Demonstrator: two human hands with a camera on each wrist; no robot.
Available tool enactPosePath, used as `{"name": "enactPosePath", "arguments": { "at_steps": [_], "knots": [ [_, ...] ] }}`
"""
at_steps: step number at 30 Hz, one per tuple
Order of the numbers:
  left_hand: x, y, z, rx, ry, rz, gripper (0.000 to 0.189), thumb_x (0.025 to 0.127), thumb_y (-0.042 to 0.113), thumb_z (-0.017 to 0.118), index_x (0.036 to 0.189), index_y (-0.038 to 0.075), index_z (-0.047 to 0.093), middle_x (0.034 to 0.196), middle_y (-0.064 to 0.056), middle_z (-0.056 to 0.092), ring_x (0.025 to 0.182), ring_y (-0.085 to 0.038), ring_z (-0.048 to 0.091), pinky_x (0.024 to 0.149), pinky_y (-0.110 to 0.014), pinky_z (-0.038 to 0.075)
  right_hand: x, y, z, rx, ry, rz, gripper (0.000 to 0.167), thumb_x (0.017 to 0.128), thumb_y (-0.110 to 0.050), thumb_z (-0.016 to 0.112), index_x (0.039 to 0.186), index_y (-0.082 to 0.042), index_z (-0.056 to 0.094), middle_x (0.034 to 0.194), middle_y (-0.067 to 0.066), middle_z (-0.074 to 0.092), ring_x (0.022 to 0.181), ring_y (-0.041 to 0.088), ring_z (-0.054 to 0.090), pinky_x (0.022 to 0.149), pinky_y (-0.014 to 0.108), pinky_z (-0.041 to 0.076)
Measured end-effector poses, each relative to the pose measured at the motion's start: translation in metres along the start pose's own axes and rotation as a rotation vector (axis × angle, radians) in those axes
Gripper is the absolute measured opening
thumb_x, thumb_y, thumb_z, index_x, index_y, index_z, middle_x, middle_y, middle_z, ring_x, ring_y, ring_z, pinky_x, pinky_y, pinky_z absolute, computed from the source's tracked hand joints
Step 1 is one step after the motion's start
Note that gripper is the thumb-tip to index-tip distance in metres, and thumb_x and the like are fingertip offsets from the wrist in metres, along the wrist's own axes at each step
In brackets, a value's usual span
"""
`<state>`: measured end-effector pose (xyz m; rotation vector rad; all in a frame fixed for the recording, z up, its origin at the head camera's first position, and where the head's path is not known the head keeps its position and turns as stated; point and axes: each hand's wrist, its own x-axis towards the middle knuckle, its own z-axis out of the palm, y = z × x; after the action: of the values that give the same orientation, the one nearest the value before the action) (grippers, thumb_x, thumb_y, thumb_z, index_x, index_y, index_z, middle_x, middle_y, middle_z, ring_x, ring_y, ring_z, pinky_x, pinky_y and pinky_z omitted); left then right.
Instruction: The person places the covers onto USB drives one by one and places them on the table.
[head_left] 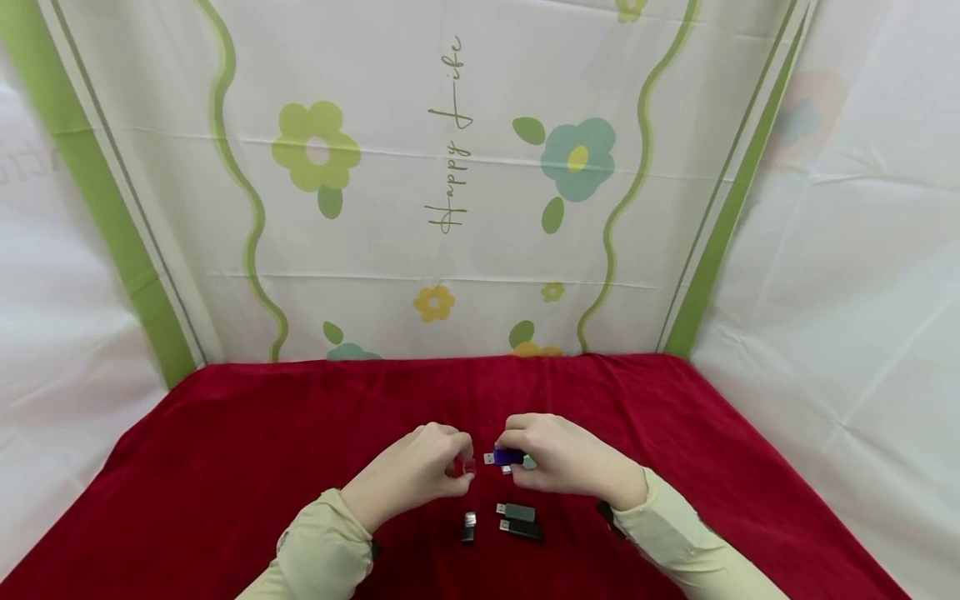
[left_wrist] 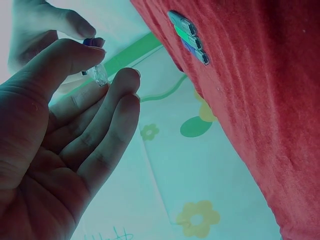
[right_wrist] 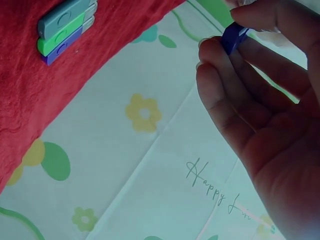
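My right hand (head_left: 573, 458) pinches a purple-blue USB stick (head_left: 508, 457) between thumb and fingers, its metal plug pointing left toward my other hand. Between thumb and fingertips, my left hand (head_left: 423, 467) holds a small clear cap (head_left: 470, 467), also seen as a see-through piece (left_wrist: 100, 75) in the left wrist view. A narrow gap separates plug and cap in the head view. On the cloth near the right hand lies a green USB stick (right_wrist: 61, 41), beside a grey one (right_wrist: 65, 20) and a blue one (right_wrist: 62, 47). My right hand hides much of that row in the head view.
Nearer the front, a grey USB stick (head_left: 517, 512) and a black USB stick (head_left: 521, 530) lie side by side on the red cloth (head_left: 262, 467). Left of them is a small black piece (head_left: 468, 534) with a whitish piece (head_left: 470, 518) at its far end. Printed curtains (head_left: 465, 250) enclose the table.
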<state>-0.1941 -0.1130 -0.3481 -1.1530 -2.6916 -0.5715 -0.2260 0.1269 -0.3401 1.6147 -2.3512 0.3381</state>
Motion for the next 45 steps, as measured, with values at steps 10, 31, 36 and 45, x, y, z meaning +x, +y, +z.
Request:
{"name": "enactPosePath", "arguments": {
  "at_steps": [10,31,36,45],
  "knots": [
    [-0.001,-0.0011,0.0029,0.027,0.04,0.025,0.01,0.08,0.007,0.075,0.083,0.01,0.066,0.077,0.003,0.06,0.059,0.001,0.047,0.054,-0.012,0.042,0.0017,-0.0022,0.0053,-0.003,0.018,-0.035,0.018,0.075,-0.002,0.071,0.089,-0.013,0.07,0.077,-0.006,0.052,0.066,0.001,0.04,0.059,0.009,0.035],
    [-0.0019,0.0063,-0.0019,0.064,0.063,0.043,0.011,0.081,0.009,0.074,0.083,0.009,0.063,0.077,0.002,0.059,0.056,0.0,0.043,0.052,-0.011,0.04,0.0029,-0.0068,-0.0007,-0.001,0.05,-0.064,0.02,0.075,-0.001,0.073,0.092,-0.011,0.072,0.081,-0.004,0.054,0.069,0.001,0.043,0.062,0.007,0.036],
    [-0.002,0.0063,-0.0014,0.084,0.096,0.07,0.013,0.081,0.008,0.075,0.083,0.009,0.061,0.076,0.002,0.057,0.056,0.0,0.041,0.051,-0.01,0.038,0.0022,-0.0057,-0.0005,0.004,0.063,-0.074,0.02,0.075,-0.001,0.073,0.093,-0.01,0.072,0.083,-0.003,0.055,0.071,0.002,0.044,0.064,0.007,0.037],
    [-0.002,0.0053,-0.0016,0.083,0.11,0.09,0.013,0.081,0.008,0.074,0.084,0.008,0.062,0.077,-0.001,0.058,0.057,0.0,0.041,0.052,-0.01,0.038,0.003,-0.0037,0.0015,0.02,0.068,-0.081,0.02,0.077,0.0,0.073,0.095,-0.009,0.072,0.084,-0.004,0.054,0.072,0.002,0.045,0.064,0.007,0.038]
  ]
}}
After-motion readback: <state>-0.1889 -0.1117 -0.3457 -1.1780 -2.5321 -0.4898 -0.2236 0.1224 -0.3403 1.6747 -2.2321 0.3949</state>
